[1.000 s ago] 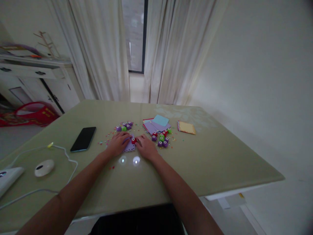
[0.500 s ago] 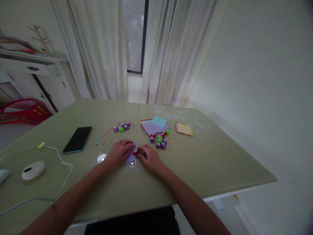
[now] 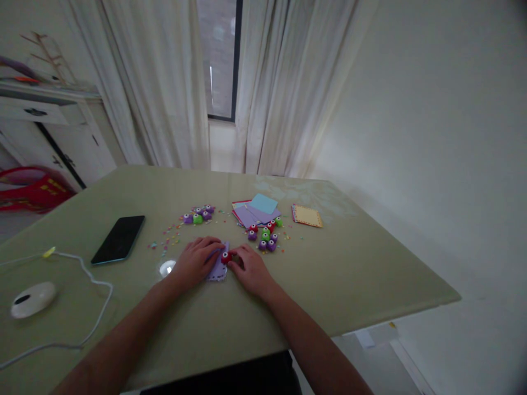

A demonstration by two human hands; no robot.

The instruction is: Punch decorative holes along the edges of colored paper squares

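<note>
A purple paper card [image 3: 216, 271] with small punched holes along its edges is in front of me. My left hand [image 3: 198, 262] holds it from the left, fingers lying over its upper part. At the card's right edge sits a small red craft punch [image 3: 226, 257] with a white round top. My right hand [image 3: 249, 267] has this punch between thumb and fingers. Just beyond my right hand stand several purple, green [image 3: 265, 235] and red craft punches. Another cluster of purple and green craft punches [image 3: 197, 218] stands farther left.
Coloured paper cards [image 3: 263, 204] lie in a pile behind the punches, with a yellow card stack [image 3: 307, 215] to their right. Confetti [image 3: 169, 237] is scattered about. At the left are a black phone [image 3: 118, 240], a white mouse-like object [image 3: 33, 300] and a white cable [image 3: 107, 296].
The camera view has shifted a little, so the table items sit farther left. Both hands keep their hold on the card and the red craft punch.
</note>
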